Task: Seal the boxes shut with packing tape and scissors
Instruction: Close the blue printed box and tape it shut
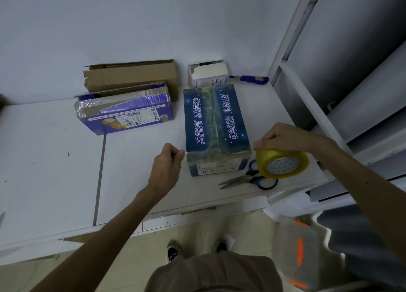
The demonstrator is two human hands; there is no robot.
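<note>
A dark blue box (pixel 216 125) with white lettering lies on the white table (pixel 48 164), clear tape running along its top seam. My right hand (pixel 283 137) grips a yellow packing tape roll (pixel 282 163) just right of the box's near end. My left hand (pixel 167 167) pinches the free end of the tape at the box's near left corner, so a clear strip stretches across the near top edge. Blue-handled scissors (pixel 252 179) lie on the table below the roll, partly hidden by it.
A purple box (pixel 125 110) with torn tape sits at the left, a plain brown carton (pixel 134 75) behind it. A small white box (pixel 207 74) and a blue utility knife (pixel 250 79) lie at the back. White shelving (pixel 312 107) rises on the right.
</note>
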